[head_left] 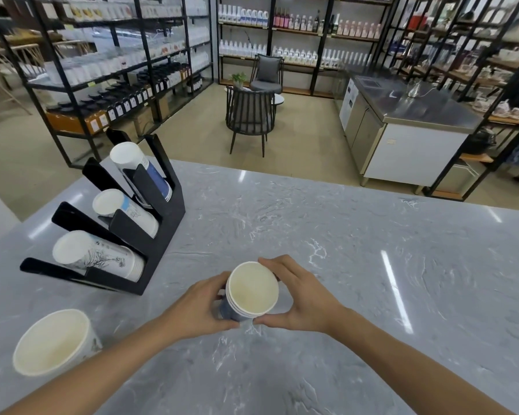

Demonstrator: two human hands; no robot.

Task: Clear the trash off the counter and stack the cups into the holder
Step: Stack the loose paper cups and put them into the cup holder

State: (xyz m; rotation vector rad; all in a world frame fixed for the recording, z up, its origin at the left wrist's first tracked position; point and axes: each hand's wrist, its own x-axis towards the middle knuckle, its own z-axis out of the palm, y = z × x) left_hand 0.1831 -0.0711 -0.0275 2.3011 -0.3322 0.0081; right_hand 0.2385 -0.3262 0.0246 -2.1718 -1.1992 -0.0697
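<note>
Both hands, left hand (203, 307) and right hand (301, 298), are clamping their grip on the short nested stack of blue-and-white paper cups (247, 293), standing upright; the black tiered acrylic cup holder (150, 235) is lying up-left, nearer the left hand

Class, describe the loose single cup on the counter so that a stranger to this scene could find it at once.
Start at the grey marble counter and find the black cup holder on its left side. Nearer the camera than the holder, by the left forearm, one white paper cup stands upright and open. Unlike the holder's stacks and the blue stack between both hands, it stands alone and untouched.
</note>
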